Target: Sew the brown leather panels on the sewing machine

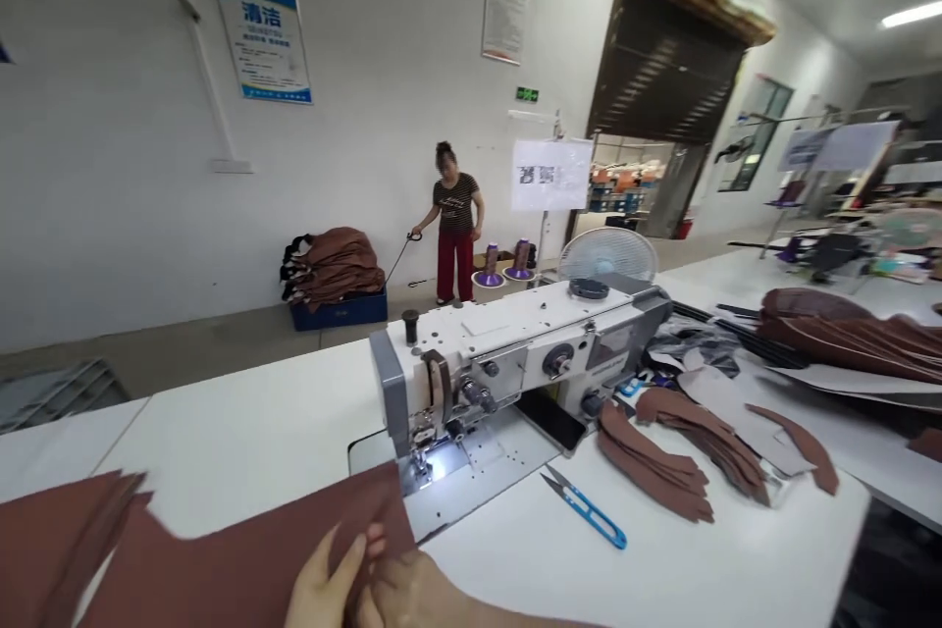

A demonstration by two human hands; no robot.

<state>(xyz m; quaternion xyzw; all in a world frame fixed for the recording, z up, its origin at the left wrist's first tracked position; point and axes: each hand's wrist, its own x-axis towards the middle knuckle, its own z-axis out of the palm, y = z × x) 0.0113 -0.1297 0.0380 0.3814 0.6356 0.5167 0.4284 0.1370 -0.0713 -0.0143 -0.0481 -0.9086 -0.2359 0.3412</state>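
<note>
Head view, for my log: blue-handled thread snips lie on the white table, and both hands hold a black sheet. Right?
No: the head view shows that the sheet in the left hand and right hand is reddish-brown, not black. The blue-handled thread snips do lie on the white table.

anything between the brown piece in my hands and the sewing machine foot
Nothing visible. The brown panel, held by the left hand and right hand, reaches the edge of the lit needle plate, just short of the presser foot, with no object between them.
</note>
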